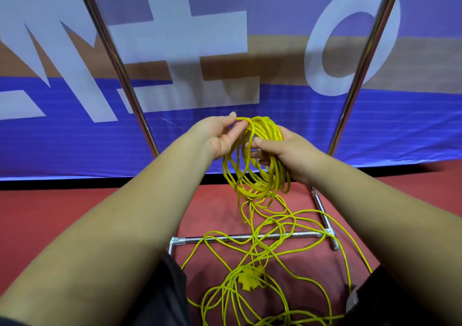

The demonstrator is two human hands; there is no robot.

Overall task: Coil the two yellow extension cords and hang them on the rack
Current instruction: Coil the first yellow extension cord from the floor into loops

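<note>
A coil of yellow extension cord (260, 165) hangs between my hands at mid-frame, several loops deep. My right hand (287, 155) grips the coil on its right side, thumb across the strands. At the coil's top left, my left hand (220, 135) pinches a single strand. Loose yellow cord (272, 240) trails from the coil down to a tangle on the red floor, where a yellow plug (250, 275) lies among the loops. The metal rack's two upright poles (117, 71) rise on either side of my hands, and its base bar (225, 238) lies under the loose cord.
A blue banner with large white letters (200, 51) stands just behind the rack. The rack's right foot tube (325, 218) runs along the floor towards me. My dark-clothed knees (165, 295) frame the cord pile at the bottom.
</note>
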